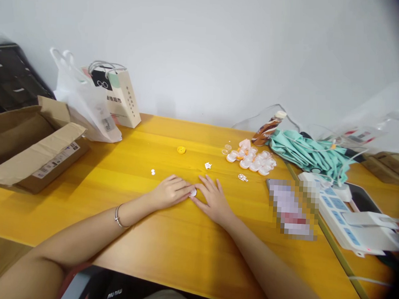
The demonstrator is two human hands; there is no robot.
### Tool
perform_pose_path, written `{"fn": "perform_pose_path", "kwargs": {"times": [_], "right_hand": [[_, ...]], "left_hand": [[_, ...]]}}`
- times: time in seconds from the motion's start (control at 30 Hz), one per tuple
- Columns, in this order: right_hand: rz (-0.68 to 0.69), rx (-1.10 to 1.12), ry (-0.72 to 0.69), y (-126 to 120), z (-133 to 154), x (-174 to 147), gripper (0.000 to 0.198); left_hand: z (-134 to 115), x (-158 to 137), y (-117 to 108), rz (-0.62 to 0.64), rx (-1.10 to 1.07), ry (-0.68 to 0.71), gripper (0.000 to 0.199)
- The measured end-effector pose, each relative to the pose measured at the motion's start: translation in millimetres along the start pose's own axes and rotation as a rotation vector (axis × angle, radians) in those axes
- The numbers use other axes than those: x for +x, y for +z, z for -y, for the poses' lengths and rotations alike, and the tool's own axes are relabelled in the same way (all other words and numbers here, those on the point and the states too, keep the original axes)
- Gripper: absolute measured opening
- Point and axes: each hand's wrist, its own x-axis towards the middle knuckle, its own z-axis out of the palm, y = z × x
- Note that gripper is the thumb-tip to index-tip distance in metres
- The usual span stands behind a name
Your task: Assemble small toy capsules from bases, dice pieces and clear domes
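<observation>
Between my two hands a small white round piece [193,192] is held just above or on the yellow wooden table. My left hand [171,193] comes in from the left, its fingers together and their tips against the piece. From the other side, the thumb and index finger of my right hand [214,201] meet the same piece, with the remaining fingers spread. Beyond the hands lie two tiny white discs [153,172], a yellow round cap-like part [181,150], a bunch of small white pieces [208,166] and a white perforated part [242,177].
Several clear capsules with orange bases [252,160] cluster at the right, near a brown bottle [269,128] and a teal folded umbrella [308,150]. A blurred phone [290,210] and white power strip [338,215] lie closer. An open cardboard box [35,147] and bags [88,101] stand left.
</observation>
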Motion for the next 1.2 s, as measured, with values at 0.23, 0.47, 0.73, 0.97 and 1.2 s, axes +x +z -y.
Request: {"fn": "perform_pose_path", "kwargs": {"times": [0.23, 0.47, 0.73, 0.97, 1.2], "right_hand": [[-0.008, 0.011, 0.003, 1, -1, 0, 0.035], [-0.066, 0.129, -0.008, 6, -7, 1, 0.046], [-0.213, 0.306, -0.095, 5, -9, 1, 0.019], [-0.201, 0.353, -0.097, 5, -7, 2, 0.018], [-0.175, 0.327, -0.089, 7, -8, 2, 0.02]], "left_hand": [[7, -12, 2, -0.008, -0.218, -0.142, 0.036], [1, -8, 8, 0.031, -0.234, -0.159, 0.027], [-1, -7, 4, 0.003, -0.25, -0.161, 0.025], [-1, -6, 4, 0.012, -0.247, -0.154, 0.025], [0, -8, 3, 0.012, -0.262, -0.133, 0.024]]}}
